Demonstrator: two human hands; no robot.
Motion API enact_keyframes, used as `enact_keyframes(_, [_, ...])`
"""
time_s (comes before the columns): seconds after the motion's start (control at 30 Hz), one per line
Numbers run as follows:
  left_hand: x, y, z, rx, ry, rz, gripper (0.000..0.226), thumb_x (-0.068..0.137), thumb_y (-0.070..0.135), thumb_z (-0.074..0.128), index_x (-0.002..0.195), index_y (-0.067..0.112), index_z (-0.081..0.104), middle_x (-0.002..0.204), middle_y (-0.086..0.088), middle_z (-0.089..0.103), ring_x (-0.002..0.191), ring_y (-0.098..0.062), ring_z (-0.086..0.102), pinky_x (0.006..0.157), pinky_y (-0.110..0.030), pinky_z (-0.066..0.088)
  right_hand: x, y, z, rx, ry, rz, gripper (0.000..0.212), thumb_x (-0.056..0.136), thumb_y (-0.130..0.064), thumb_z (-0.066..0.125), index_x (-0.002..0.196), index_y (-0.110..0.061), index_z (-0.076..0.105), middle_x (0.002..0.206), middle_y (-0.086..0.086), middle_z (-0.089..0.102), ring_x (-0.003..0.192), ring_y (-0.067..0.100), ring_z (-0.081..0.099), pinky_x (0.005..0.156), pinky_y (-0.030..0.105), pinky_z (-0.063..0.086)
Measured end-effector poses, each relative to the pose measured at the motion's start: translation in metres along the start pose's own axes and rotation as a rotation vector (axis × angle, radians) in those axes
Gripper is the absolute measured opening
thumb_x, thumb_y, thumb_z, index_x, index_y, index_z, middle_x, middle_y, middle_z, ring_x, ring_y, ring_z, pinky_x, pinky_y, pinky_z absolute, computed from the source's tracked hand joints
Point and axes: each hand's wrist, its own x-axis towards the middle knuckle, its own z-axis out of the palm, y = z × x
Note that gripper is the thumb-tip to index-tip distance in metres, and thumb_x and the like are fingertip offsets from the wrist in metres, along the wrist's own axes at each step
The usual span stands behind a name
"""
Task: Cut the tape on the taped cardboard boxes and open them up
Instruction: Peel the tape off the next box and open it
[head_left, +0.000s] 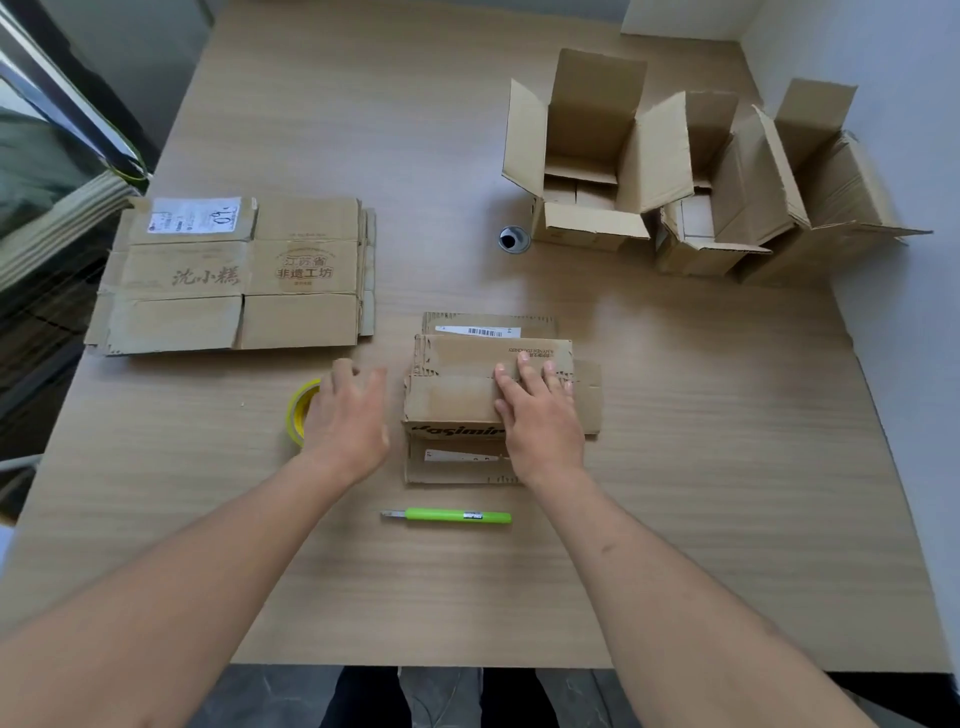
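We see a matt wood-grain laminate tabletop (675, 467); matt brown corrugated cardboard on the small box (457, 395), flattened boxes (234, 275) and open boxes (597, 156); glossy yellow tape roll (300, 413); smooth green plastic cutter (452, 515) with metal blade; shiny metal grommet (513, 239)

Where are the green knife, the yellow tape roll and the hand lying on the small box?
green knife (457, 516): head view, middle of its handle.
yellow tape roll (300, 413): head view, visible left rim.
right hand (537, 415): head view, back of the hand, flat on the small box (452, 400).
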Motion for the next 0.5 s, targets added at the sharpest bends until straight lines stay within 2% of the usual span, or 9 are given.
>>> enact_keyframes(0.1, [-0.003, -0.025, 0.012, 0.015, -0.066, -0.058, 0.074, 0.082, 0.023, 0.074, 0.147, 0.024, 0.037, 0.128, -0.011, 0.035, 0.11, -0.038, 0.053, 0.096, -0.046, 0.048, -0.002, -0.004, 0.0, -0.007, -0.003, 0.021, 0.047, 0.112, -0.034, 0.034, 0.158, -0.033, 0.034, 0.17, -0.003, 0.02, 0.158, 0.03, 0.012, 0.128, 0.046, 0.01])
enact_keyframes(0.2, [-0.002, -0.039, 0.018, -0.075, -0.111, -0.118, 0.088, 0.082, 0.013, 0.076, 0.154, 0.034, 0.032, 0.129, -0.013, 0.035, 0.11, -0.039, 0.057, 0.091, -0.048, 0.055, -0.004, -0.008, 0.0, 0.003, -0.009, 0.034, 0.047, 0.112, -0.034, 0.035, 0.159, -0.033, 0.033, 0.17, -0.004, 0.019, 0.158, 0.03, 0.012, 0.128, 0.046, 0.009])
enact_keyframes(0.3, [-0.003, -0.045, 0.018, -0.113, -0.154, -0.11, 0.089, 0.083, 0.003, 0.07, 0.157, 0.035, 0.03, 0.124, -0.012, 0.055, 0.113, -0.038, 0.061, 0.084, -0.045, 0.056, -0.006, -0.011, -0.001, 0.001, -0.018, 0.037, 0.048, 0.112, -0.033, 0.035, 0.159, -0.032, 0.032, 0.171, -0.004, 0.018, 0.158, 0.03, 0.011, 0.129, 0.045, 0.008])
enact_keyframes(0.37, [-0.003, -0.046, 0.015, -0.174, -0.103, -0.088, 0.083, 0.084, 0.001, 0.066, 0.154, 0.034, 0.038, 0.126, -0.007, 0.063, 0.117, -0.036, 0.062, 0.084, -0.043, 0.056, -0.006, -0.012, -0.001, -0.009, -0.017, 0.031, 0.048, 0.112, -0.033, 0.035, 0.159, -0.032, 0.032, 0.171, -0.003, 0.019, 0.158, 0.03, 0.012, 0.129, 0.045, 0.009])
enact_keyframes(0.5, [0.001, -0.044, -0.003, -0.42, 0.172, 0.031, 0.055, 0.087, 0.004, 0.069, 0.139, 0.02, 0.061, 0.126, -0.009, 0.068, 0.114, -0.036, 0.064, 0.095, -0.042, 0.053, -0.005, -0.012, -0.002, -0.026, -0.018, 0.014, 0.047, 0.111, -0.033, 0.036, 0.158, -0.03, 0.033, 0.17, -0.001, 0.021, 0.157, 0.032, 0.015, 0.128, 0.046, 0.011])
